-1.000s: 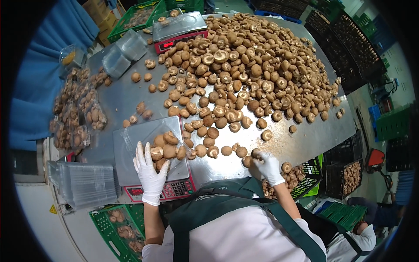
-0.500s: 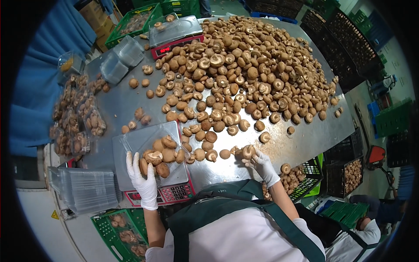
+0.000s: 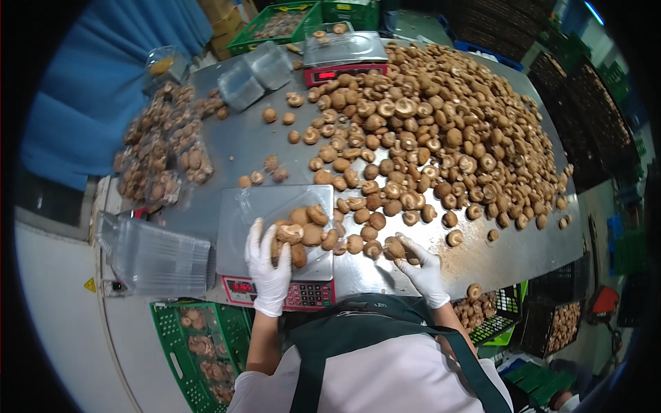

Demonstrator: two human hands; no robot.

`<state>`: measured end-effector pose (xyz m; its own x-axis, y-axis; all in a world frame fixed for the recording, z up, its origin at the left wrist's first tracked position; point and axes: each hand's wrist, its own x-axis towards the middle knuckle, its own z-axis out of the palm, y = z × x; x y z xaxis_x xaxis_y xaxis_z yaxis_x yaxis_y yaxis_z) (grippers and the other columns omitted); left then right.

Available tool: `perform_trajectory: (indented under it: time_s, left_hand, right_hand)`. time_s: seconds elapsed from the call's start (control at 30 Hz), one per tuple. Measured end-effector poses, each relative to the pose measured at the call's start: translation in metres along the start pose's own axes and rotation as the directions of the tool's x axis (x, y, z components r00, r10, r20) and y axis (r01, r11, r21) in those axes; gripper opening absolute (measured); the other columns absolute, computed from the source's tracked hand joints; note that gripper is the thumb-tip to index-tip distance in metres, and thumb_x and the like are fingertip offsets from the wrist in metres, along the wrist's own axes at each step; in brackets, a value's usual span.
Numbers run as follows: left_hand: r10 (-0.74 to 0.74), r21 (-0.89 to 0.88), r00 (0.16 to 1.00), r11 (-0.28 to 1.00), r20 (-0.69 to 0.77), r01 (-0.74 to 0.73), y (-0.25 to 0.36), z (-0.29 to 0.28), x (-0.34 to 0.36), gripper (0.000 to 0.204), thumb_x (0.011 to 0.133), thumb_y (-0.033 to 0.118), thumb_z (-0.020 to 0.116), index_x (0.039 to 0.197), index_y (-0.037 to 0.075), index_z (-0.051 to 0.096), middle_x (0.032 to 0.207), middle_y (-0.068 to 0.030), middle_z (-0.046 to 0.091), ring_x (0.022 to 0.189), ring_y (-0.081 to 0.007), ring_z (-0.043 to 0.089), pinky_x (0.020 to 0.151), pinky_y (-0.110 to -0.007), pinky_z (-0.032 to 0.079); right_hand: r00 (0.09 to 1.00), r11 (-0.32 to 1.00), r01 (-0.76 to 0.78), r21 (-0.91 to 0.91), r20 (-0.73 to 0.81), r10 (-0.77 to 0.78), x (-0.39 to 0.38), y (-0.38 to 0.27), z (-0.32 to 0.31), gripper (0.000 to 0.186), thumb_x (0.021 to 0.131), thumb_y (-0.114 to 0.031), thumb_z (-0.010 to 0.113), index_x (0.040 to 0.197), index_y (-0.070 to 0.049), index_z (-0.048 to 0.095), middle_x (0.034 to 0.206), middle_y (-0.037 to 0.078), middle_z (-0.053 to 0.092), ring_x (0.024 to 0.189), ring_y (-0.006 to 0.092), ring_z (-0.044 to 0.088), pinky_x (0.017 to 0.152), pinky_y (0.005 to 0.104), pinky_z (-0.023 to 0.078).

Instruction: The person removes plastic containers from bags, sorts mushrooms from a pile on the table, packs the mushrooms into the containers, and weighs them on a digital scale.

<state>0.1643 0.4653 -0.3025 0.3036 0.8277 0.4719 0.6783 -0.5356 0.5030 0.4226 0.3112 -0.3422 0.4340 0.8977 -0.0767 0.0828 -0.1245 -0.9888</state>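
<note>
A clear plastic tray (image 3: 320,265) of brown shiitake mushrooms (image 3: 312,235) rests on the flat pan of a red digital scale (image 3: 234,206). My white-gloved left hand (image 3: 270,272) is at the tray's left side, fingers and thumb curved around a mushroom at the edge of the heap. Right of the scale, just above the steel table, my gloved right hand (image 3: 421,272) grips a shiitake mushroom (image 3: 394,248). Another brown cap shows partly under its fingers. Between scale and right hand lie a few loose mushrooms (image 3: 372,249).
A large mushroom heap (image 3: 468,131) covers the table's right and far side. A second scale (image 3: 344,51) stands at the back. Filled packs (image 3: 165,138) and stacked empty trays (image 3: 162,258) are at left. Crates (image 3: 200,354) stand below the near edge.
The view has shifted, so the table appears farther right. My right hand has come nearer to the scale with its mushroom. My left hand stays at the tray, its fingers more curled.
</note>
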Motion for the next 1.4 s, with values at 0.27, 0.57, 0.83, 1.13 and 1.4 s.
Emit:
perform_trajectory:
  time_s: [0.27,0.57,0.83,1.13,1.4]
  left_hand:
    - [-0.048,-0.024,0.993,0.999,-0.108,0.046,-0.02,-0.011,0.004,0.04,0.074,0.008,0.065,0.113,0.005,0.057,0.128,-0.0149,0.048,0.115,-0.0334,0.047,0.096,-0.041,0.039]
    - [-0.116,0.051,0.983,0.991,-0.144,0.125,-0.041,-0.027,-0.003,0.038,0.077,0.007,0.065,0.113,0.005,0.057,0.129,-0.0144,0.048,0.116,-0.0317,0.047,0.097,-0.039,0.039]
    - [-0.572,-0.583,0.819,0.681,-0.046,0.443,-0.102,-0.051,0.024,0.038,0.084,0.01,0.061,0.12,0.001,0.054,0.127,-0.0149,0.05,0.118,-0.0251,0.047,0.098,-0.036,0.038]
    - [-0.621,-0.66,0.626,0.223,0.472,0.718,-0.129,-0.02,0.084,0.047,0.09,0.029,0.055,0.131,0.01,0.045,0.132,-0.0094,0.045,0.119,-0.0262,0.045,0.096,-0.038,0.037]
    - [-0.485,-0.877,0.83,0.228,0.274,0.422,-0.099,-0.028,0.072,0.048,0.097,0.038,0.035,0.131,0.006,0.042,0.116,-0.017,0.056,0.104,-0.0237,0.054,0.089,-0.036,0.043]
  right_hand:
    - [0.875,0.817,0.484,-0.313,0.195,-0.444,0.024,-0.05,0.046,0.043,0.066,-0.001,0.072,0.108,-0.004,0.063,0.11,0.013,0.064,0.089,0.0229,0.063,0.073,0.0293,0.051]
    - [0.723,0.524,0.691,-0.498,0.447,-0.527,0.05,-0.05,0.101,0.034,0.072,-0.016,0.067,0.104,-0.006,0.061,0.123,0.014,0.053,0.115,0.0331,0.047,0.094,0.0429,0.037]
    - [0.928,0.804,0.37,-0.466,0.141,-0.345,0.041,-0.026,0.032,0.026,0.078,-0.002,0.06,0.104,-0.004,0.064,0.113,0.013,0.061,0.11,0.0286,0.054,0.096,0.0374,0.04]
    - [0.971,0.871,0.22,-0.44,0.009,-0.24,0.041,0.0,0.002,0.022,0.083,-0.006,0.06,0.105,-0.003,0.064,0.104,0.016,0.063,0.099,0.0274,0.06,0.088,0.0341,0.045]
    - [0.949,0.847,0.314,-0.429,0.115,-0.293,0.05,-0.028,0.032,0.025,0.082,-0.004,0.06,0.107,-0.004,0.063,0.1,0.013,0.064,0.092,0.023,0.062,0.084,0.0309,0.047]
